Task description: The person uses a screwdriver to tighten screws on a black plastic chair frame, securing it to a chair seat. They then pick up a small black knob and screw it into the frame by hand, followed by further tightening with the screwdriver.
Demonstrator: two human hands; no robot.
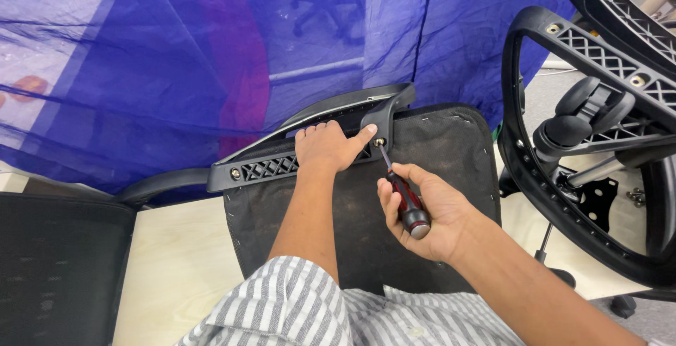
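Note:
An upturned office chair seat with black fabric underside lies on a pale wooden table. A black plastic armrest bracket with a lattice pattern rests along its far edge. My left hand presses down on the bracket, thumb stretched toward a screw at its right end. My right hand grips a screwdriver with a red and black handle, its tip set in that screw. A second screw sits at the bracket's left end.
A black chair frame with lattice ribs, castor wheels and a gas cylinder stands at the right. A blue fabric sheet hangs behind the table. A black mesh chair back lies at the lower left. Small loose screws lie at the right.

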